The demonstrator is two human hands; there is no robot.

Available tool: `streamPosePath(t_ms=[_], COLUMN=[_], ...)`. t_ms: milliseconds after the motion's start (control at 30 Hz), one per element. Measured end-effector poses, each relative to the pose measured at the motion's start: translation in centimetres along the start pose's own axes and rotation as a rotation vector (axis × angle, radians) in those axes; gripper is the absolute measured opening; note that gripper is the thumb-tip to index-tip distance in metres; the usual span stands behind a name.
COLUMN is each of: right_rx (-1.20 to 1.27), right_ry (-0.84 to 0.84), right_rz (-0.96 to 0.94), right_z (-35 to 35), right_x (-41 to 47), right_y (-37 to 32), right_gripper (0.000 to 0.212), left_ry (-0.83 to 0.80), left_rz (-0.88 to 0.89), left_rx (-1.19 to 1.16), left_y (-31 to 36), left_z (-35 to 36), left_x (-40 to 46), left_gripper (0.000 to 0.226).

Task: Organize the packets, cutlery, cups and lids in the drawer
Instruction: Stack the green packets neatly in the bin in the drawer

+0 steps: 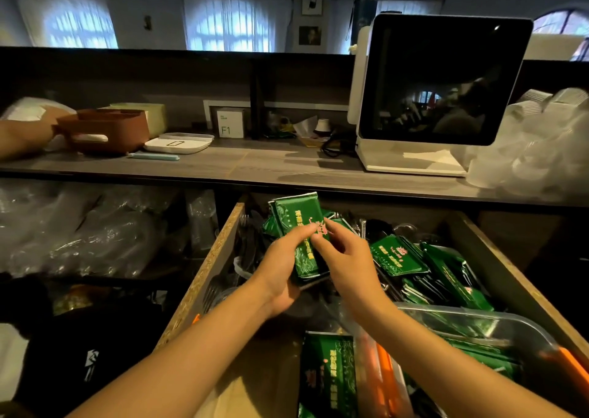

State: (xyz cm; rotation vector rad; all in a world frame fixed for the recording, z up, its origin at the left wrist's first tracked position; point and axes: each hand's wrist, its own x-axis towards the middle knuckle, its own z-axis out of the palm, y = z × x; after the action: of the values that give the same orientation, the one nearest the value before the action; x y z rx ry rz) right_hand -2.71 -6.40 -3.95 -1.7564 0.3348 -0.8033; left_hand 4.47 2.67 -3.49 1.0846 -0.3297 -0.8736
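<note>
Two bare forearms are reaching up from the frame's bottom; the left hand [280,267] is cradling a stack of green foil packets [301,229] while the right hand [345,258] is pinching its edge, centre frame above the open chipboard drawer [207,274]. Packets likely light, slippery, bendable; gripping the long edges looks best.
</note>
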Motion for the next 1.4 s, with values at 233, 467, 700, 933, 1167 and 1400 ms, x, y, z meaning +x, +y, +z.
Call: streamPosePath(t_ms=[233,467,700,933,1167,1400], right_rx=[-0.004,-0.657,-0.976,-0.955,-0.959,-1.013], right_ry=[0.035,-0.165,-0.325,-0.12,-0.152,-0.273], right_rz=[0.173,-0.014,0.113,-0.033,-0.025,0.025], right_z=[-1.3,0.3,2.3,1.3,0.7,0.3], right_x=[2.2,8.4,11.9,10.7,9.6,9.7], right_y=[0.3,1.9,4.2,3.5,3.2,3.7], right_gripper=[0.03,0.075,0.099,0.037,0.039,0.062], left_ry=[0.16,0.327,0.424,0.338,0.292,0.348], left_rz=[0.102,0.148,0.156,0.126,0.076,0.121], left_rx=[-0.176,-0.218,-0.223,-0.169,-0.115,-0.152], left_y=[3.5,4.2,4.1,3.8,3.4,3.6], left_z=[-2.6,-6.1,-7.3,-6.2,-5.1,-5.5], left_x=[1.3,3.0,3.4,3.0,2.1,2.2], left_gripper=[0.037,0.029,0.029,0.03,0.033,0.034])
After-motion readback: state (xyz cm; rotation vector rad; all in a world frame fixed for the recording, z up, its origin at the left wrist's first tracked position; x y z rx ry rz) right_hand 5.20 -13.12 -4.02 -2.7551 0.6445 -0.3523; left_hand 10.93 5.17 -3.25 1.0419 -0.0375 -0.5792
